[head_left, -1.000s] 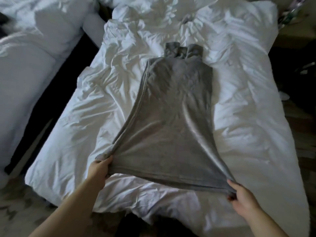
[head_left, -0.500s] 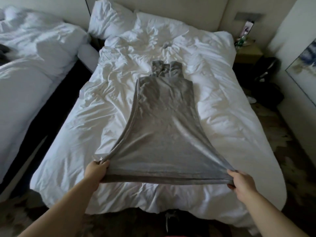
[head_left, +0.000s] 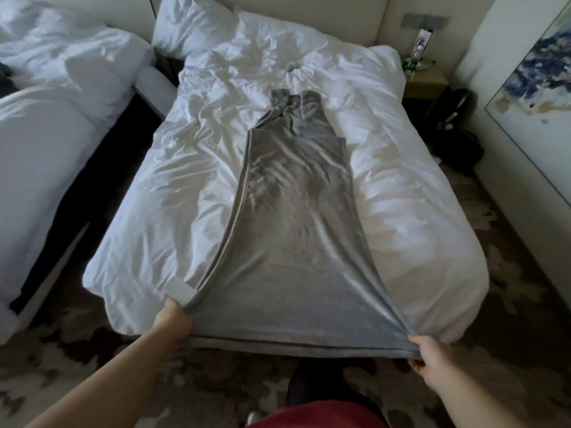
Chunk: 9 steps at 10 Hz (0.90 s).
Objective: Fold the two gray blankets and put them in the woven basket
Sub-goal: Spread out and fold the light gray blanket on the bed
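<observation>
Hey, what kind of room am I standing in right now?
Probably a hotel twin bedroom: the near bed and a second bed have matching white duvets, with a small nightstand in the corner and a framed painting on the wall.

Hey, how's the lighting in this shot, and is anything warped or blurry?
Head view: dim overall, brightest across the bed at right, dark in the gap beside it; the wide-angle lens bows the bed edges; the blanket, left hand and right hand are fairly sharp; the nightstand clutter is too small to make out.
</observation>
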Motion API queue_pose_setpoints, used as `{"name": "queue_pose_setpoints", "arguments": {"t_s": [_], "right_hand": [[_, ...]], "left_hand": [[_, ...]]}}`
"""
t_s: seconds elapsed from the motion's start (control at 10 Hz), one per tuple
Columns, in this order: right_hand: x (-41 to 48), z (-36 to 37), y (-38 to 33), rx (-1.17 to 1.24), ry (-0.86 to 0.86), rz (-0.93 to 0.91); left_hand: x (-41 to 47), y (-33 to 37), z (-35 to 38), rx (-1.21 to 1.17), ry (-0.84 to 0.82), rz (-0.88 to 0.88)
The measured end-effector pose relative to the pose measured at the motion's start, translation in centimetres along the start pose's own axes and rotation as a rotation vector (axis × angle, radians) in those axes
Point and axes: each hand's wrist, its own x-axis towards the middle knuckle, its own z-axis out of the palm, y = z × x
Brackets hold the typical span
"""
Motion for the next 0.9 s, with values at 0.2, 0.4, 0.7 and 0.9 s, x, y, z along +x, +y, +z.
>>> {"name": "queue_pose_setpoints", "arguments": {"t_s": [0.2, 0.4, 0.7, 0.9], "right_hand": [[-0.3, 0.3, -2.6, 0.126, -0.043, 0.01], [0.3, 4.5, -11.5, 0.354, -0.161, -0.031], [5.9, 14.5, -23.8, 0.216, -0.194, -0.066], [12.5, 17.0, -20.0, -0.248, -0.224, 0.069]], "left_hand": [[-0.5, 2.5, -1.6, -0.379, -0.041, -0.026], [2.5, 9.3, -5.8, -1.045, -0.247, -0.227], [12.7, 20.3, -4.4, -1.113, -0.157, -0.17], [16.2, 18.7, 2.5, -0.519, -0.059, -0.274]]}}
